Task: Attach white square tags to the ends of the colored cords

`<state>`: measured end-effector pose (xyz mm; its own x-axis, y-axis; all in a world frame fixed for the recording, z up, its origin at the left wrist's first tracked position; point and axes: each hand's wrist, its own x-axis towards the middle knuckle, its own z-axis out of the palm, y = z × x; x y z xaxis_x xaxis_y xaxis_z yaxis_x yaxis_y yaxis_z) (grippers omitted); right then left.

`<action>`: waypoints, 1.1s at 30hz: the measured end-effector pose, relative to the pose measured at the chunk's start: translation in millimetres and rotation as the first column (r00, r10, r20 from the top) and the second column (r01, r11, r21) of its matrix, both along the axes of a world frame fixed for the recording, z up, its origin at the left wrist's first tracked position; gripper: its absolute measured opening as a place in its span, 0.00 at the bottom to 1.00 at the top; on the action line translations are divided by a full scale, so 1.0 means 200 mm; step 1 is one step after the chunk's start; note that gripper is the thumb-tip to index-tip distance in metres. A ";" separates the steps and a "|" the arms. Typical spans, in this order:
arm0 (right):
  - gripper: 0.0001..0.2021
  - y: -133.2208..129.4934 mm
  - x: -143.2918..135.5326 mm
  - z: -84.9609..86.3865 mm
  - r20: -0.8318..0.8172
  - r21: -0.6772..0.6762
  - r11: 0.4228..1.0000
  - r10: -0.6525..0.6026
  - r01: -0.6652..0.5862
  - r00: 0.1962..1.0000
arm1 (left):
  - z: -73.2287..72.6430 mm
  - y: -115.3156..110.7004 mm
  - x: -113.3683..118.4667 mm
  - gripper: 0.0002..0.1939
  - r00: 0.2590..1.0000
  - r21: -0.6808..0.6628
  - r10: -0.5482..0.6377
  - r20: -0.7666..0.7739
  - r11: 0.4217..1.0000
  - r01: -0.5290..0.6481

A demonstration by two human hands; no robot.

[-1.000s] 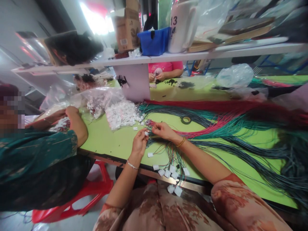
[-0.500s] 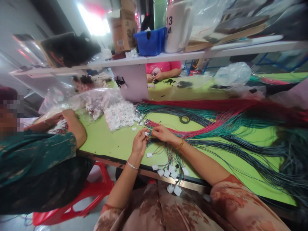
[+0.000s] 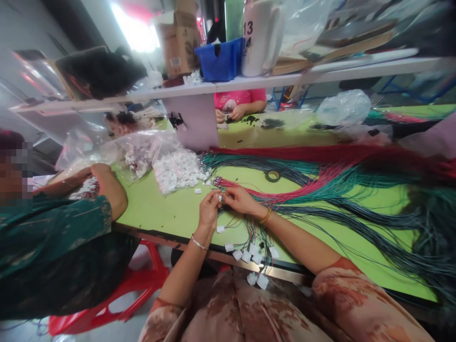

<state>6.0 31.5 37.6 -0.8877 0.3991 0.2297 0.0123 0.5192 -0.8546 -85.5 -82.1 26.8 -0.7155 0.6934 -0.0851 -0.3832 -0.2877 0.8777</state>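
Note:
A small white plastic connector is pinched in the fingertips of my left hand. My right hand is closed right beside it, fingertips meeting the connector; it seems to grip a thin wire end, mostly hidden by the fingers. Behind and under my right hand run bundles of red wires, green wires and dark wires. Below my hands, thin wires ending in white connectors lie on the green table, some hanging over its front edge. One loose connector lies left of the wire tips.
A clear bag of white connectors lies beyond my left hand. A tape roll rests among the wires. A shelf carries a blue bin and white mug. Co-workers sit at left, by a red stool, and opposite.
My hands have come together: the gap between the fingertips has closed, and the white connector now sits between both hands. The view has shifted slightly.

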 end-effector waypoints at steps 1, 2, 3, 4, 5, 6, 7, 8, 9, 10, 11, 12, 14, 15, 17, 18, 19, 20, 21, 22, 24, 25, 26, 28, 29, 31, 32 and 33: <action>0.11 0.00 0.01 0.01 -0.007 0.023 1.000 0.003 -0.003 1.000 | 0.00 0.01 0.00 0.14 1.000 -0.003 0.000 0.001 1.000 0.000; 0.11 -0.01 0.01 0.01 -0.004 0.047 0.999 0.002 -0.001 1.000 | -0.01 0.01 0.00 0.14 1.000 -0.007 0.001 0.003 1.000 -0.001; 0.11 -0.01 0.02 0.02 0.006 0.076 0.997 -0.009 0.008 1.000 | -0.01 0.02 0.00 0.14 1.000 -0.012 0.002 0.004 1.000 -0.002; 0.10 -0.02 0.03 0.03 0.017 0.109 0.994 -0.032 0.030 0.999 | -0.02 0.03 0.01 0.14 1.000 -0.017 0.005 0.000 1.000 -0.005; 0.10 -0.03 0.04 0.03 0.029 0.145 0.988 -0.064 0.059 0.998 | -0.03 0.03 0.01 0.14 1.000 -0.023 0.009 -0.008 1.000 -0.009; 0.11 -0.03 0.04 0.04 0.039 0.180 0.980 -0.096 0.087 0.995 | -0.04 0.04 0.02 0.14 1.000 -0.028 0.014 -0.015 1.000 -0.015; 0.11 -0.02 0.05 0.04 0.052 0.208 0.973 -0.113 0.100 0.992 | -0.04 0.05 0.03 0.14 1.000 -0.033 0.017 -0.016 0.999 -0.017; 0.11 -0.01 0.05 0.05 0.067 0.222 0.971 -0.105 0.088 0.992 | -0.05 0.05 0.03 0.13 1.000 -0.036 0.016 -0.011 0.999 -0.016; 0.12 0.02 0.04 0.06 0.083 0.222 0.973 -0.081 0.061 0.993 | -0.05 0.06 0.03 0.13 1.000 -0.037 0.012 0.000 0.999 -0.012; 0.13 0.05 0.03 0.06 0.095 0.210 0.977 -0.055 0.034 0.994 | -0.04 0.06 0.03 0.13 1.000 -0.034 0.008 0.017 0.999 -0.007; 0.14 0.10 0.02 0.07 0.102 0.194 0.981 -0.040 0.019 0.994 | -0.04 0.07 0.02 0.12 0.999 -0.028 0.005 0.035 1.000 -0.004; 0.15 0.15 0.00 0.07 0.106 0.182 0.983 -0.055 0.035 0.993 | -0.04 0.07 0.01 0.12 0.999 -0.022 0.004 0.051 1.000 -0.003; 0.13 0.25 -0.05 0.06 0.140 0.217 0.966 -0.176 0.143 0.974 | -0.03 0.07 -0.01 0.11 0.997 -0.014 0.002 0.077 1.000 -0.001; 0.11 0.29 -0.07 0.05 0.198 0.255 0.951 -0.226 0.172 0.954 | -0.03 0.07 -0.02 0.11 0.996 -0.015 0.000 0.088 1.000 0.002; 0.08 0.35 -0.12 0.02 0.317 0.313 0.935 -0.269 0.168 0.909 | -0.04 0.07 -0.03 0.11 0.994 -0.027 -0.005 0.105 1.000 0.008; 0.08 0.36 -0.13 0.00 0.356 0.331 0.931 -0.273 0.153 0.894 | -0.05 0.06 -0.04 0.11 0.994 -0.033 -0.006 0.112 0.999 0.009; 0.08 0.37 -0.14 -0.01 0.373 0.345 0.928 -0.272 0.140 0.887 | -0.06 0.06 -0.04 0.11 0.993 -0.037 -0.006 0.117 0.999 0.010; 0.08 0.37 -0.15 -0.03 0.372 0.358 0.924 -0.271 0.132 0.888 | -0.06 0.06 -0.04 0.11 0.993 -0.041 -0.007 0.121 0.999 0.012; 0.09 0.37 -0.15 -0.03 0.364 0.376 0.918 -0.275 0.130 0.890 | -0.07 0.05 -0.04 0.11 0.992 -0.044 -0.009 0.124 0.999 0.015; 0.10 0.37 -0.15 -0.04 0.356 0.394 0.910 -0.280 0.129 0.891 | -0.07 0.05 -0.04 0.11 0.992 -0.044 -0.012 0.123 0.999 0.017; 0.10 0.37 -0.15 -0.04 0.360 0.415 0.902 -0.285 0.121 0.888 | -0.08 0.05 -0.05 0.11 0.994 -0.045 -0.018 0.110 0.999 0.023; 0.10 0.37 -0.15 -0.04 0.367 0.416 0.903 -0.277 0.110 0.888 | -0.08 0.05 -0.04 0.11 0.994 -0.044 -0.021 0.103 0.999 0.025; 0.09 0.37 -0.15 -0.04 0.375 0.411 0.907 -0.261 0.093 0.889 | -0.08 0.05 -0.04 0.11 0.995 -0.044 -0.023 0.098 0.999 0.028; 0.07 0.38 -0.16 -0.03 0.380 0.396 0.917 -0.218 0.055 0.899 | -0.08 0.05 -0.04 0.11 0.994 -0.041 -0.025 0.102 0.999 0.030; 0.07 0.38 -0.16 -0.03 0.372 0.393 0.919 -0.201 0.043 0.906 | -0.08 0.05 -0.04 0.12 0.993 -0.039 -0.025 0.111 0.999 0.030; 0.08 0.38 -0.15 -0.01 0.336 0.415 0.908 -0.208 0.054 0.918 | -0.08 0.05 -0.04 0.13 0.992 -0.031 -0.029 0.126 0.999 0.033; 0.09 0.38 -0.14 0.00 0.314 0.442 0.894 -0.233 0.076 0.920 | -0.07 0.05 -0.04 0.13 0.991 -0.029 -0.032 0.129 0.999 0.036; 0.10 0.37 -0.14 0.01 0.292 0.472 0.876 -0.265 0.102 0.919 | -0.07 0.04 -0.04 0.13 0.991 -0.028 -0.036 0.129 0.999 0.040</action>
